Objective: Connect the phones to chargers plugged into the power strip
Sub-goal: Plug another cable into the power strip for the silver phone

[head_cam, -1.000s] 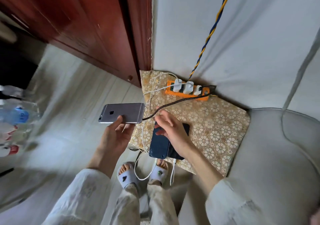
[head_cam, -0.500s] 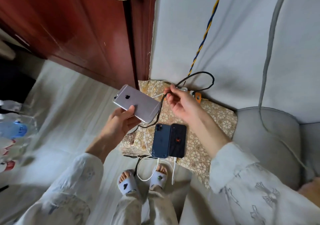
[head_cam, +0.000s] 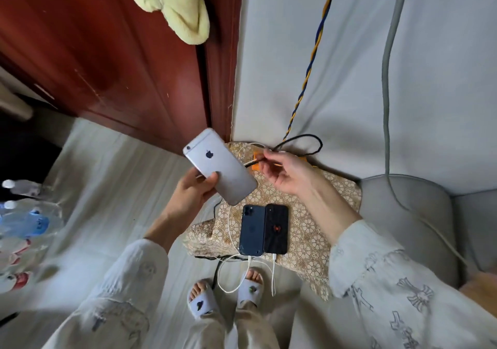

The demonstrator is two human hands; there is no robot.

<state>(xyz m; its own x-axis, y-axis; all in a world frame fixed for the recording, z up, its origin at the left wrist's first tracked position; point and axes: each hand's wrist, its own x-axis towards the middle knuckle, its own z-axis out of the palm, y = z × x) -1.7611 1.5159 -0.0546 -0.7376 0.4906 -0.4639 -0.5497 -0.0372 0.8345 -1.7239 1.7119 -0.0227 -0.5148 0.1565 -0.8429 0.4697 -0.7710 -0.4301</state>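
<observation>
Left hand [head_cam: 192, 195] gripped the silver phone [head_cam: 220, 166] by its lower end, back side up, tilted, raised above the patterned cushion [head_cam: 317, 230]. Right hand [head_cam: 289, 172], just beside the phone's right edge, was closed in a pinch on the black braided cable [head_cam: 301, 144]; the plug end pointed toward the phone but was not seated as far as could be seen. The cable looped back beyond the right hand toward the orange power strip [head_cam: 255, 161], which the hand mostly hid.

Below both hands, the dark blue phone [head_cam: 252, 231] and the black phone [head_cam: 276, 229] lay side by side and touching on the cushion, each with a white cable [head_cam: 228, 281] in its near end. Judged two of three connected.

Handling, as judgement: the silver phone looked light, rigid, smooth-backed and likely slippery, with a glass face that a drop would not favour; best held across its long edges near the port end. The braided cable was limp, so the pinch belonged on the stiff plug housing, not the cord.
</observation>
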